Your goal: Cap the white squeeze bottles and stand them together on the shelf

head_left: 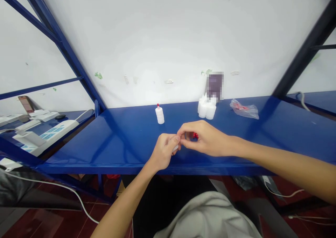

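My left hand [163,151] is closed around a small white bottle [175,148], of which only a sliver shows between the fingers. At its top end my right hand [208,138] pinches with thumb and fingertips, touching the left thumb; whatever lies in that pinch is hidden. Several small red caps [195,136] show on the table through the gap in my right hand. Farther back stands a white squeeze bottle [160,115] with a red tip, upright. A cluster of white bottles [207,108] stands to the right, their tops partly blurred.
A clear plastic bag [244,109] with red pieces in it lies at the back right of the blue table [118,136]. Behind the bottles, a pixelated dark object [215,86] leans on the wall. Blue posts frame the left side, beside a white power strip [52,135].
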The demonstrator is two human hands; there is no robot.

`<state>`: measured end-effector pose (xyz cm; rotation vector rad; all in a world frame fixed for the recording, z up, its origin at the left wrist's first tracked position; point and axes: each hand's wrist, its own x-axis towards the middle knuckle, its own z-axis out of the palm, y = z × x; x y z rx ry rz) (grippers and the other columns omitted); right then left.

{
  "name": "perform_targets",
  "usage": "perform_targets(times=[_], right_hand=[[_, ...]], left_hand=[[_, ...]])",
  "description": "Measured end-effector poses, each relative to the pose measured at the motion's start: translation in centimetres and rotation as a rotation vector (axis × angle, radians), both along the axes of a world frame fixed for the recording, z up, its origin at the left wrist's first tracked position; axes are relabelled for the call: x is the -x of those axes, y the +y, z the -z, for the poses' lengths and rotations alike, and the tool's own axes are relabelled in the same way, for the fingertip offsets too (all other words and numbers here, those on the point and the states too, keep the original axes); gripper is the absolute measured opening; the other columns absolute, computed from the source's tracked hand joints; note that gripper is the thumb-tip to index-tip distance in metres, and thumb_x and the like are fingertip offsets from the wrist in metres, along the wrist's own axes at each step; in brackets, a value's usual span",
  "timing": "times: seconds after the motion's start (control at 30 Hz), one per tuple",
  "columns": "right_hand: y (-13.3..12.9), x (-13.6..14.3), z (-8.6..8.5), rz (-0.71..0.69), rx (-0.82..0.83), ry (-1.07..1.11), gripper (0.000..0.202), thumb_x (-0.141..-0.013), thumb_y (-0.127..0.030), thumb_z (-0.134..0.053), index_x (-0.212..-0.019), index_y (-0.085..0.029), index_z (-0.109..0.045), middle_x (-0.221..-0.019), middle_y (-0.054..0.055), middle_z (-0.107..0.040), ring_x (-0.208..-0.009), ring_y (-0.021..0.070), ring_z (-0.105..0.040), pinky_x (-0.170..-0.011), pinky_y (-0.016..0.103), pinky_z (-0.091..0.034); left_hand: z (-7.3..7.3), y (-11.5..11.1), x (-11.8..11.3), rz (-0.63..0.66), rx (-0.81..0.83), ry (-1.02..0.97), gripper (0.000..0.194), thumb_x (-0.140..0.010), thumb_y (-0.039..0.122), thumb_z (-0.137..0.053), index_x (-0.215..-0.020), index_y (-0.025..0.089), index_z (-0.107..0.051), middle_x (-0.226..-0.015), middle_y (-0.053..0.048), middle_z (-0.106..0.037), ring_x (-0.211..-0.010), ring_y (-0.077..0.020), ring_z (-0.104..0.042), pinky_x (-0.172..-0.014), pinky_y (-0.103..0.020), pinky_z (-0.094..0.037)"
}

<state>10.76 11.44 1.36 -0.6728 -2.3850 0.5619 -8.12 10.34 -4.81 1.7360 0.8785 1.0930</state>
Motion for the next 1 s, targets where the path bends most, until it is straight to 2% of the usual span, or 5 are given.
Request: perform_targets(times=[0.27, 0.47, 0.7, 0.87, 1.0], right_hand=[[0.7, 0.9, -0.2, -0.016, 0.114, 0.049, 0.011, -0.083, -0.023, -0.064, -0.086, -0.016, -0.072, -0.065, -0.001, -0.065, -0.054, 0.0087, -0.05, -0.053, 0.022, -0.04], [7.6, 1.3, -1.9, 0.172, 0.124, 0.07, 0.016, -0.081, -0.029, -0.063, -0.081, -0.015, -0.069, -0.076, 0.004, -0.069, -0.062, 0.0115, -0.056, -0.06, 0.026, -0.043], [13.8, 4.3, 0.8, 0.279, -0.047, -0.337, 0.019, -0.08, -0.022, -0.061, -0.09, -0.011, -0.074, -0.082, 0.008, -0.072, -0.073, 0.0159, -0.06, -0.067, 0.027, -0.041], [14.2, 4.6, 1.1, 0.253, -0.039, -0.349, 0.024, -0.084, -0.03, -0.062, -0.096, -0.011, -0.073, -0.084, 0.008, -0.071, -0.073, 0.015, -0.059, -0.069, 0.027, -0.041], [11.6, 1.2, 0.3, 0.278, -0.129, -0.384, 0.026, -0.088, -0.036, -0.058, -0.084, -0.014, -0.072, -0.073, 0.007, -0.068, -0.067, 0.016, -0.056, -0.066, 0.03, -0.039]], left_hand=[[0.3, -0.2, -0.1, -0.11, -0.064, -0.03, 0.053, -0.094, 0.053, -0.044, -0.056, 0.017, -0.046, -0.049, 0.002, -0.043, -0.046, -0.0085, -0.037, -0.049, -0.025, -0.027], [0.2, -0.1, -0.4, -0.176, 0.087, -0.025, 0.036, -0.094, 0.035, -0.031, -0.073, 0.018, -0.054, -0.055, 0.002, -0.05, -0.052, -0.0121, -0.044, -0.053, -0.024, -0.037], [-0.3, -0.6, -0.4, -0.173, -0.066, 0.259, 0.029, -0.096, 0.027, -0.037, -0.075, 0.018, -0.055, -0.069, 0.001, -0.057, -0.062, -0.0124, -0.05, -0.06, -0.025, -0.035], [-0.3, -0.6, -0.4, -0.135, -0.077, 0.299, 0.03, -0.097, 0.024, -0.035, -0.075, 0.018, -0.055, -0.067, 0.001, -0.056, -0.064, -0.0131, -0.051, -0.062, -0.026, -0.035], [-0.2, -0.6, -0.3, -0.13, -0.081, 0.316, 0.031, -0.098, 0.026, -0.035, -0.075, 0.018, -0.054, -0.067, 0.001, -0.056, -0.063, -0.0134, -0.051, -0.061, -0.026, -0.035]])
